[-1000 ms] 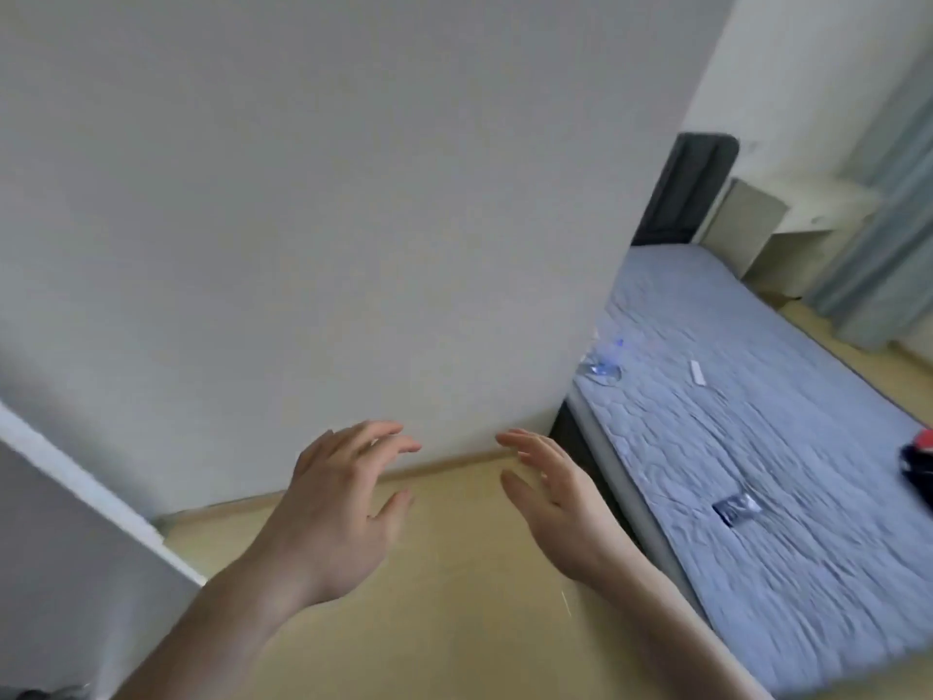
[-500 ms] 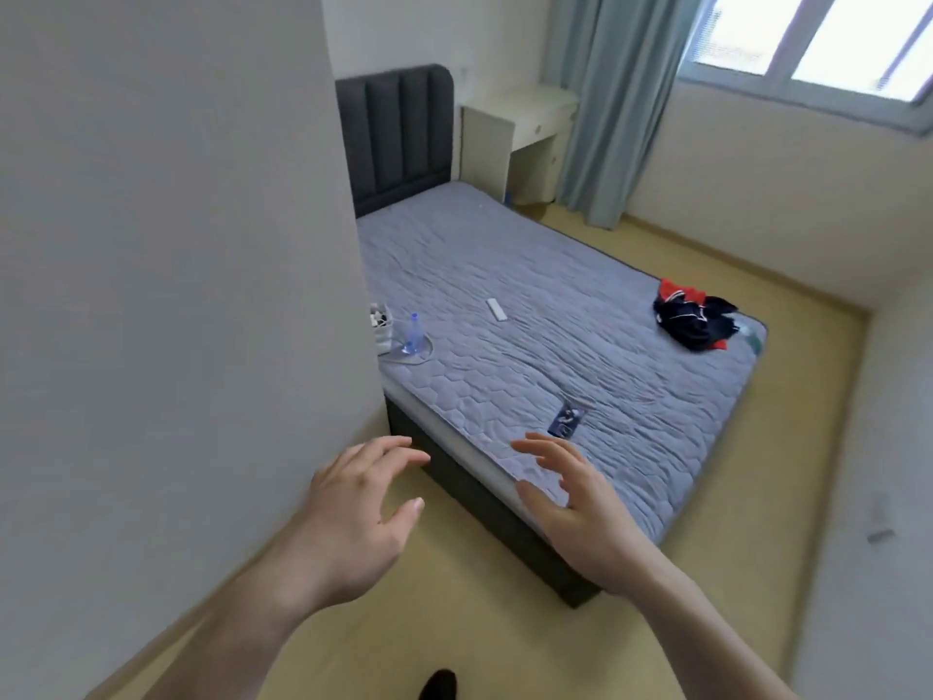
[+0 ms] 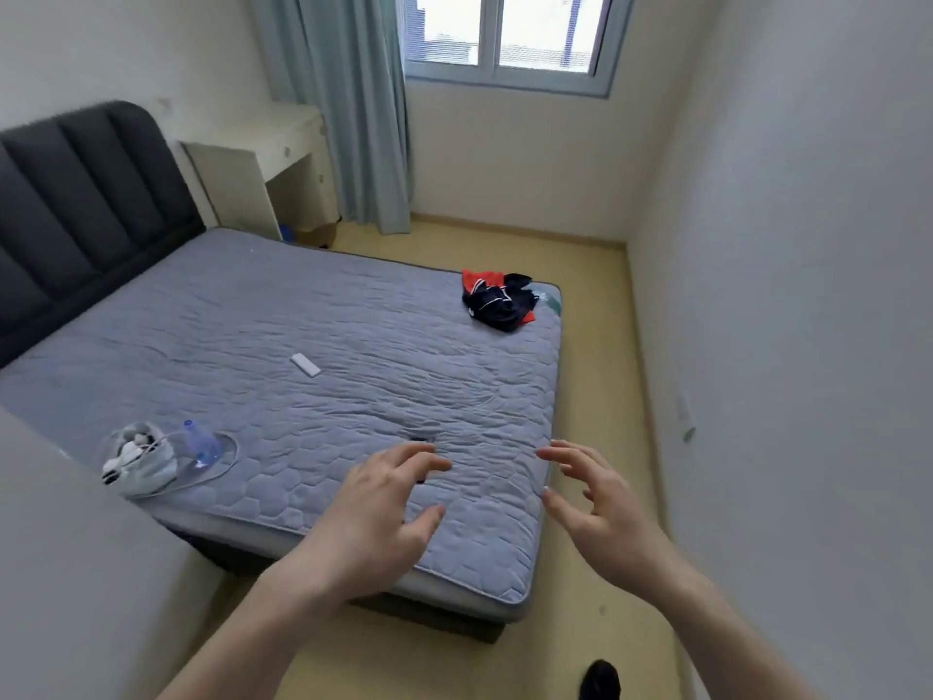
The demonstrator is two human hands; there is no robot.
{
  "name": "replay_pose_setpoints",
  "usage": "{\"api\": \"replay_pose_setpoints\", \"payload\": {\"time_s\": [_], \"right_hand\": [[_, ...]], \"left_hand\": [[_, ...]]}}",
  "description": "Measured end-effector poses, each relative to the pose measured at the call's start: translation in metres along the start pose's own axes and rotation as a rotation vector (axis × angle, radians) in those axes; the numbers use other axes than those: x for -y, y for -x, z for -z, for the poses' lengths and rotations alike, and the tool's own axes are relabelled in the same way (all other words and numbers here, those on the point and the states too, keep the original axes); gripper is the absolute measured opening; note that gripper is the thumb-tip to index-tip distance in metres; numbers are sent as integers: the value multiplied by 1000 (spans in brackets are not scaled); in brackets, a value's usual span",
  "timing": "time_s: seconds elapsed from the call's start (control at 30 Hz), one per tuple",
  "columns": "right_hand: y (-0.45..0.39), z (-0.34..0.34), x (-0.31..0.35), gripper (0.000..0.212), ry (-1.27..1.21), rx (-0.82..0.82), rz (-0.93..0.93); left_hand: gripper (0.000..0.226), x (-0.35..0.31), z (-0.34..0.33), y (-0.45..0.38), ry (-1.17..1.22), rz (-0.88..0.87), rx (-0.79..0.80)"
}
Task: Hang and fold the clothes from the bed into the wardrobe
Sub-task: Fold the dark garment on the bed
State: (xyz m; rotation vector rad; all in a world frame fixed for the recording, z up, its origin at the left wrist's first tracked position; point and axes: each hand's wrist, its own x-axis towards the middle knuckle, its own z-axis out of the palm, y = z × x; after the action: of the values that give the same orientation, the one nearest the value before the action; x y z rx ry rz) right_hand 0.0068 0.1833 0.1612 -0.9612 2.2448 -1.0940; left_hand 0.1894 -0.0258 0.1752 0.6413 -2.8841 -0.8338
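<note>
A crumpled heap of dark navy and red clothes [image 3: 497, 300] lies at the far right corner of the bed [image 3: 282, 346], which has a grey quilted cover. My left hand [image 3: 376, 517] hovers over the near foot of the bed with spread, relaxed fingers and holds nothing. My right hand [image 3: 595, 507] is raised beside the bed's near right corner, fingers loosely spread and empty. Both hands are far from the clothes. The wardrobe is out of view.
On the bed lie a white remote [image 3: 305, 365], a small dark object [image 3: 419, 439] partly behind my left fingers, a plastic bottle [image 3: 199, 442] and a white bundle with a cable [image 3: 139, 454]. A white panel [image 3: 75, 573] stands at left. Yellow floor [image 3: 590, 346] runs along the right wall.
My view has swung right, from a white wall to the whole bed and window. The clothes heap has come into view. Both hands stay raised, spread and empty in front of me.
</note>
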Motion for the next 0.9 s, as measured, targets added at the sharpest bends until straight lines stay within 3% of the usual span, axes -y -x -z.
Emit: {"api": "replay_pose_setpoints", "payload": {"time_s": [0.47, 0.9], "right_hand": [[-204, 208, -94, 40, 124, 124, 122], [-398, 275, -124, 39, 160, 180, 173]], "left_hand": [[48, -113, -58, -245, 106, 104, -93], [47, -84, -59, -445, 114, 192, -91]]}}
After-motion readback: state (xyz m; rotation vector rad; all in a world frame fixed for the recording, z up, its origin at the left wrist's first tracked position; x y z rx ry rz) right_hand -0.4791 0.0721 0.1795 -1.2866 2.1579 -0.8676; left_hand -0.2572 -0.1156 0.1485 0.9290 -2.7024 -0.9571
